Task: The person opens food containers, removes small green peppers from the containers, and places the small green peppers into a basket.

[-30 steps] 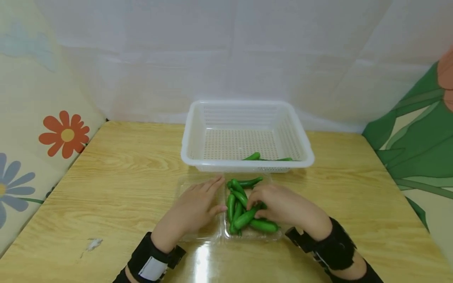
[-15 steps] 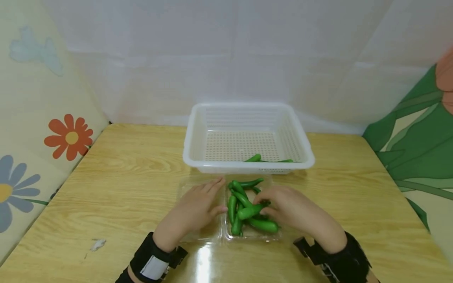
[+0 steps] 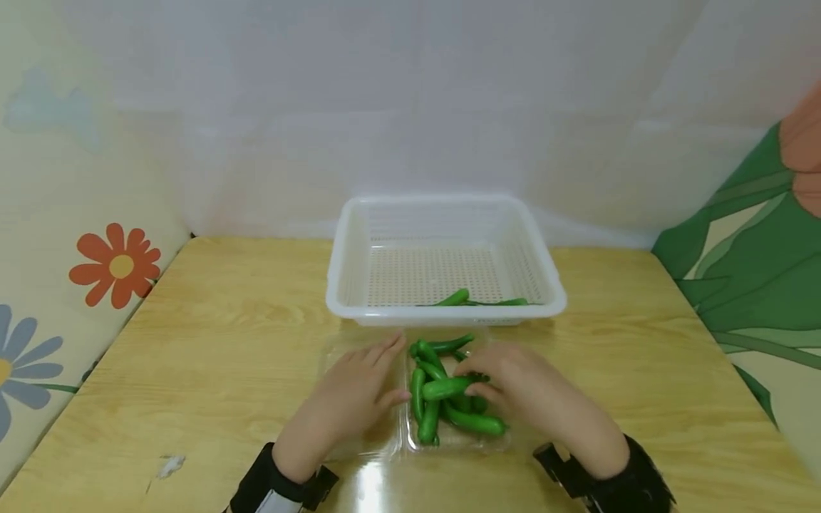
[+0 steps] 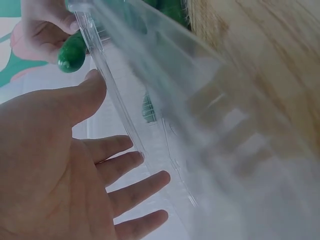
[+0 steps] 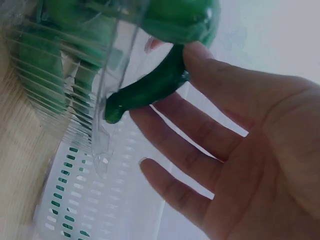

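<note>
My right hand (image 3: pixel 519 377) pinches a green chili pepper (image 3: pixel 444 388) between thumb and fingers, over the other peppers. In the right wrist view the stem end of this pepper (image 5: pixel 150 90) points toward the clear wall. Several more green chili peppers (image 3: pixel 474 422) lie crossed over each other in the right half of a hinged clear plastic box (image 3: pixel 458 447). My left hand (image 3: pixel 353 392) lies over the box's left half, fingers straight and spread. Its fingertips sit right at the clear plastic edge in the left wrist view.
A white perforated basket (image 3: pixel 445 311) stands just behind the box, with a few green chili peppers (image 3: pixel 457 297) near its front wall. The wood-grain table (image 3: pixel 244 320) meets a white cloth backdrop (image 3: pixel 410 121) and flower-patterned side panels (image 3: pixel 38 192).
My right hand has lifted the pepper from among the others and turned it nearly level, its blunt end pointing left. My left hand stays in place. The head view has tilted slightly.
</note>
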Tool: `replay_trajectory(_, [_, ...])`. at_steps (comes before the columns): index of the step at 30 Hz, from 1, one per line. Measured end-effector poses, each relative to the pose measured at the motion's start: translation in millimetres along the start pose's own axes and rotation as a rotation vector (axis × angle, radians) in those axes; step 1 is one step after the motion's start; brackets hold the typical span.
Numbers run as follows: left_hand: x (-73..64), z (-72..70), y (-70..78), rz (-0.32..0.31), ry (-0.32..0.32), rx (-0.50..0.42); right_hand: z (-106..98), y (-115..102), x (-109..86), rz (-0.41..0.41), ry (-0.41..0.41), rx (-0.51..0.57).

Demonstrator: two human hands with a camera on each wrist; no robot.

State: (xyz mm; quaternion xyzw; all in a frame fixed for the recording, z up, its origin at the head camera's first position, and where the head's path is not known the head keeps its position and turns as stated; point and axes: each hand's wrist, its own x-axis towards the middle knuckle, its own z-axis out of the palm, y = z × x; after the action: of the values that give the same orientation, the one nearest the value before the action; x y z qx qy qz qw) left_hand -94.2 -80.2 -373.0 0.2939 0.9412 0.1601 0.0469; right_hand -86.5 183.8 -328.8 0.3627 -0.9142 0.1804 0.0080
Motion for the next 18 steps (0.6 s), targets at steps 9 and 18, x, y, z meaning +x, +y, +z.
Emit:
replay_trajectory(9, [-8.1, 1.0, 0.9, -0.03, 0.013, -0.007, 9.3, -3.0, 1.1, -0.002, 0.015, -0.001])
replay_trajectory(18, [-3.1, -0.1, 1.2, -0.01, 0.01, -0.026, 5.8, -0.2, 0.1, 0.02, 0.075, -0.066])
